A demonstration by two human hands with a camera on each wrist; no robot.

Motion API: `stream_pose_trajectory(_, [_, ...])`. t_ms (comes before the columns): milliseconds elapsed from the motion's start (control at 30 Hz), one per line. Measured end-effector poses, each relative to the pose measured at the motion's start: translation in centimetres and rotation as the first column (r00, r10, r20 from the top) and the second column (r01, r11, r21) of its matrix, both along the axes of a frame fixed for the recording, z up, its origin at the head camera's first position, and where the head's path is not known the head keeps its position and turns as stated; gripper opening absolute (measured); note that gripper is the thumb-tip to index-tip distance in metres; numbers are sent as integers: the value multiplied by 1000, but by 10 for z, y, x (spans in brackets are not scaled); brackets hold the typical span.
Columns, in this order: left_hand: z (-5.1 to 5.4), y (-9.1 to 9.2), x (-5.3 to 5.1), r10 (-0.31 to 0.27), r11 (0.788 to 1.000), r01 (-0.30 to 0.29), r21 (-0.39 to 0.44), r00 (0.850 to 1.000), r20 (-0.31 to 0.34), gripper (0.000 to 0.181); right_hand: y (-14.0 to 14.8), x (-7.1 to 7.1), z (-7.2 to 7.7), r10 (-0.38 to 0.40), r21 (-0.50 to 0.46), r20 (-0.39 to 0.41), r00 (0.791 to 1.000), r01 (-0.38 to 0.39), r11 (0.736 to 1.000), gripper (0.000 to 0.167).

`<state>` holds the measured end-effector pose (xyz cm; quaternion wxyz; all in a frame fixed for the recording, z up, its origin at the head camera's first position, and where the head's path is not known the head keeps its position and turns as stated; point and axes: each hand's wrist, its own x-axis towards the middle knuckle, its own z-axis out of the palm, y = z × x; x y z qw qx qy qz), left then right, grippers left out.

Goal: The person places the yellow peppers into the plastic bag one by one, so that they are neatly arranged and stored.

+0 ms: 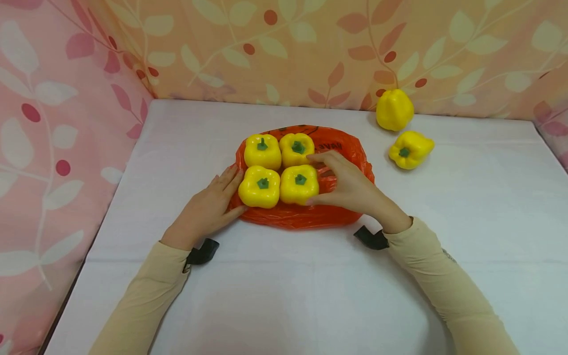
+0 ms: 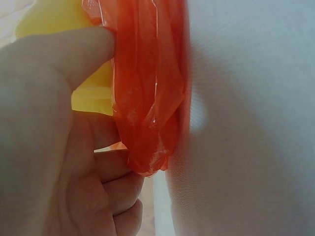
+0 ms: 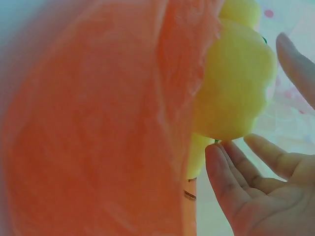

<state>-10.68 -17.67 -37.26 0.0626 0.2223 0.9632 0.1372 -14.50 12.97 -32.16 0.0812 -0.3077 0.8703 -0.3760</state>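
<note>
Several yellow bell peppers with green stems sit close together in two rows on the left part of a red plastic bag (image 1: 341,207). My left hand (image 1: 208,209) lies along the bag's left edge, beside the front-left pepper (image 1: 259,187); in the left wrist view its thumb and fingers touch the bag's folds (image 2: 147,93). Around the right side of the front-right pepper (image 1: 299,184) my right hand (image 1: 348,185) is spread, fingers behind and thumb in front. The right wrist view has that thumb apart from the pepper (image 3: 236,83), with fingertips close to it. Behind these stand a back-left pepper (image 1: 263,154) and a back-right one (image 1: 296,149).
Toward the back right of the white-covered table (image 1: 284,286) lie two more yellow peppers, one upright by the wall (image 1: 394,109) and one on its side (image 1: 410,150). Leaf-patterned cloth (image 1: 284,54) closes off the back and left. Dark straps hang at both wrists.
</note>
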Motion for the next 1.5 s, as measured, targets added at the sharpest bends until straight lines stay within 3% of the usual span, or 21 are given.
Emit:
stream_pose_trajectory(333, [0, 0, -1, 7, 1000, -7, -13, 1000, 13, 82, -4, 0, -7, 7, -121, -47, 999, -13, 993, 65])
stream_pose_trajectory(467, [0, 0, -1, 10, 1000, -10, -17, 1000, 18, 83, -6, 1, -7, 1, -149, -27, 1000, -5, 989, 64])
stream_pose_trajectory(867, [0, 0, -1, 7, 1000, -7, -12, 1000, 8, 83, -3, -1, -7, 21, -67, -39, 999, -24, 997, 73])
stream_pose_trajectory(1100, [0, 0, -1, 10, 1000, -10, -10, 1000, 0, 82, 0, -4, -7, 13, -71, -47, 999, -17, 997, 72])
stream_pose_trajectory(1500, [-1, 0, 0, 7, 1000, -7, -4, 1000, -13, 82, 5, -5, 0, -14, -81, 16, 1000, 16, 997, 69])
